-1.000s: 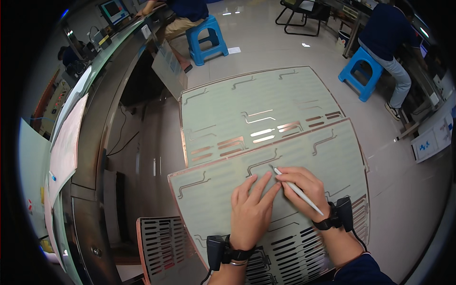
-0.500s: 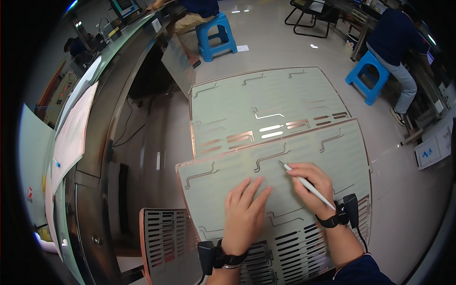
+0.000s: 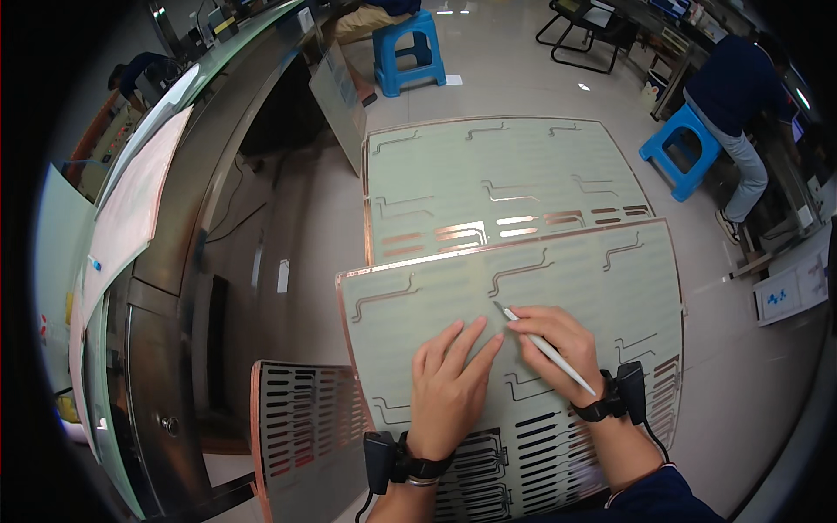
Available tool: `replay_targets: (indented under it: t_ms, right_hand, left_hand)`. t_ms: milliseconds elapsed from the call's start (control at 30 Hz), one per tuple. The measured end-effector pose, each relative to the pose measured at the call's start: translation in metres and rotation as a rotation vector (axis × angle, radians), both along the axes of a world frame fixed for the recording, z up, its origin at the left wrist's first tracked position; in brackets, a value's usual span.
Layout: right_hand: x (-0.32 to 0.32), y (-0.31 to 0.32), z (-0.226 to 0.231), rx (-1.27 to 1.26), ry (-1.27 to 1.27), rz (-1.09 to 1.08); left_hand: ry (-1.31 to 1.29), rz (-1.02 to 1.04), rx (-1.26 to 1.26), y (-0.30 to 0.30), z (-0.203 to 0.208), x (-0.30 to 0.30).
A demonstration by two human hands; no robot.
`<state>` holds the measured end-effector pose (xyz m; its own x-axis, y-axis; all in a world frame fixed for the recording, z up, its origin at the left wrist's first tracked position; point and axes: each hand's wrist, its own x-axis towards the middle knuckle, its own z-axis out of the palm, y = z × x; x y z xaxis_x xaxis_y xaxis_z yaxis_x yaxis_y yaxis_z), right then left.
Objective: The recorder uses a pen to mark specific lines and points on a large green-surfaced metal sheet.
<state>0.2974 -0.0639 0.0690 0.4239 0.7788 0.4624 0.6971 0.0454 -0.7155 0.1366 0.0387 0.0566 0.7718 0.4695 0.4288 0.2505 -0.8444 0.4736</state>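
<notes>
A pale green panel (image 3: 436,314) with copper edges and dark, thin traces lies in front of me. My left hand (image 3: 449,379) rests flat on it with the fingers spread. In my right hand (image 3: 558,349) is a slim white craft knife (image 3: 558,363), gripped like a pen. Its small grey blade points to the upper left, close to the lower end of the middle trace (image 3: 514,279); whether the tip touches the surface I cannot tell. Beyond this panel lies a second, similar panel (image 3: 436,174) with bright copper bars along its near edge.
Another slotted copper-edged panel (image 3: 305,427) leans at the lower left. A metal workbench (image 3: 161,349) runs along the left, with a pinkish sheet (image 3: 144,209) on it. Two people sit on blue stools (image 3: 410,57) farther off, and a black chair (image 3: 584,39) stands at the back.
My right hand has moved left and slightly down with the knife, bringing the blade nearer to the middle trace's lower end. The left hand stays spread on the panel. The whole view has shifted a little.
</notes>
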Motion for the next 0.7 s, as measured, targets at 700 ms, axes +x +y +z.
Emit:
replay_targets:
  t_ms: [700]
  right_hand:
    - [-0.002, 0.026, 0.0, 0.0, -0.056, 0.109]
  left_hand:
    - [-0.036, -0.008, -0.036, 0.0, -0.001, 0.001]
